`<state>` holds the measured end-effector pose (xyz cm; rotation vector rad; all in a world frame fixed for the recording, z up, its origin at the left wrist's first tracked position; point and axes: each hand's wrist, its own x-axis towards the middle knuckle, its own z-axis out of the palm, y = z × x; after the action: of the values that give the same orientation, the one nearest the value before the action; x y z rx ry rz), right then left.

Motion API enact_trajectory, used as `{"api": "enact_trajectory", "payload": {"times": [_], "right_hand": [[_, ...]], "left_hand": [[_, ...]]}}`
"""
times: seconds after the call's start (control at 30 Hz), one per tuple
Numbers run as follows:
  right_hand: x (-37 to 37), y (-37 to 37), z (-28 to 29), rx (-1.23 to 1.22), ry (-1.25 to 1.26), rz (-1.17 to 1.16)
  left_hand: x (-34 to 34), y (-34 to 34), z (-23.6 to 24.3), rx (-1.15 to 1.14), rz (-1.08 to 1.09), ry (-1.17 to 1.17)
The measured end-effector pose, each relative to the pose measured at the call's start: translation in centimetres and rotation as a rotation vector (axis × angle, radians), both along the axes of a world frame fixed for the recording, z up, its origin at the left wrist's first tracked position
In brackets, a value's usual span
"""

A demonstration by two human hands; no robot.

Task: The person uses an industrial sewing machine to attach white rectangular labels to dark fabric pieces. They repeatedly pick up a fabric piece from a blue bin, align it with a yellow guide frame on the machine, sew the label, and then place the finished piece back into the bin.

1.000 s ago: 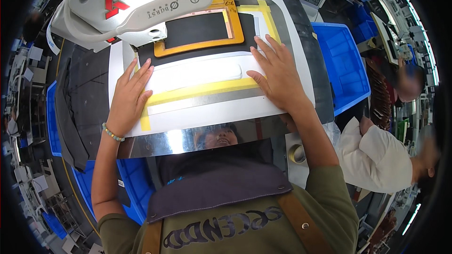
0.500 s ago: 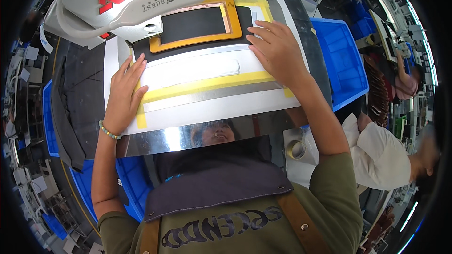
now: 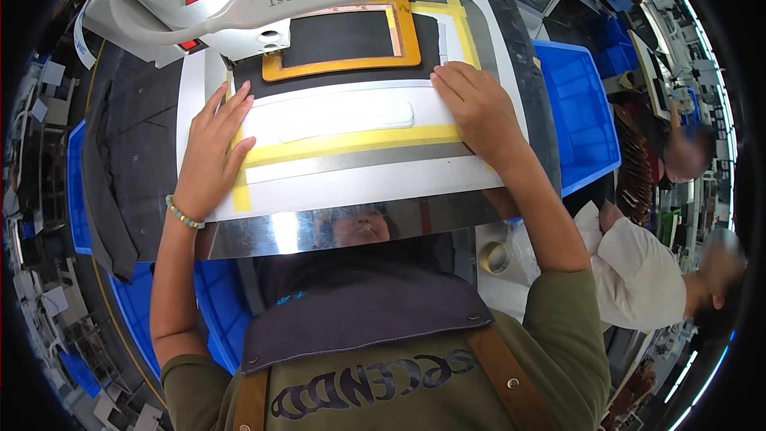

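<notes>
My left hand (image 3: 209,153) lies flat with fingers stretched on the left side of a white sheet (image 3: 319,190) edged with yellow tape (image 3: 359,141). On the sheet's right side, my right hand (image 3: 481,110) has its fingers bent and drawn together at the edge of a black piece of material (image 3: 428,40). What its fingertips hold, if anything, is hidden. Between the hands rests a long white rounded strip (image 3: 343,120). An orange rectangular frame (image 3: 410,41) sits on the black material, under the head of a white sewing machine (image 3: 231,1).
A long grey lamp arm (image 3: 299,1) hangs over the frame. The shiny metal plate (image 3: 319,233) ends close to my body. Blue bins (image 3: 576,108) stand at the right and below left. Dark cloth (image 3: 120,191) hangs at the left; a person in white (image 3: 642,263) sits right.
My right hand has come slightly nearer to me, and its spread fingers have bent and closed together. My left hand stays flat on the sheet. The whole view has shifted slightly.
</notes>
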<state>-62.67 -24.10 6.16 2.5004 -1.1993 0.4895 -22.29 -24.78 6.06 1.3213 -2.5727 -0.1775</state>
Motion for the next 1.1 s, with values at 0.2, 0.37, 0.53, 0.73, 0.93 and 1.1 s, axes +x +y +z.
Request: {"api": "enact_trajectory", "payload": {"times": [0.2, 0.37, 0.53, 0.73, 0.93, 1.1], "right_hand": [[-0.3, 1.7, -0.1, 0.212, -0.355, -0.19], [1.1, 2.5, 0.1, 0.32, -0.199, -0.204], [0.7, 2.3, -1.1, 0.345, -0.121, -0.258], [0.9, 2.4, -1.0, 0.353, -0.116, -0.272], [0.9, 2.4, -1.0, 0.348, -0.13, -0.271], [1.0, 2.2, -0.8, 0.333, -0.162, -0.207]], "left_hand": [[0.6, 0.7, 0.3, -0.159, 0.08, 0.083], [1.0, 0.6, 0.9, -0.245, 0.132, 0.276], [0.4, 1.0, -0.1, -0.226, 0.141, 0.21], [-0.1, 0.8, -0.9, -0.159, 0.129, -0.001], [-0.1, 0.6, -1.2, -0.101, 0.144, 0.0], [-0.4, 0.5, -0.5, -0.078, 0.118, 0.002]]}}
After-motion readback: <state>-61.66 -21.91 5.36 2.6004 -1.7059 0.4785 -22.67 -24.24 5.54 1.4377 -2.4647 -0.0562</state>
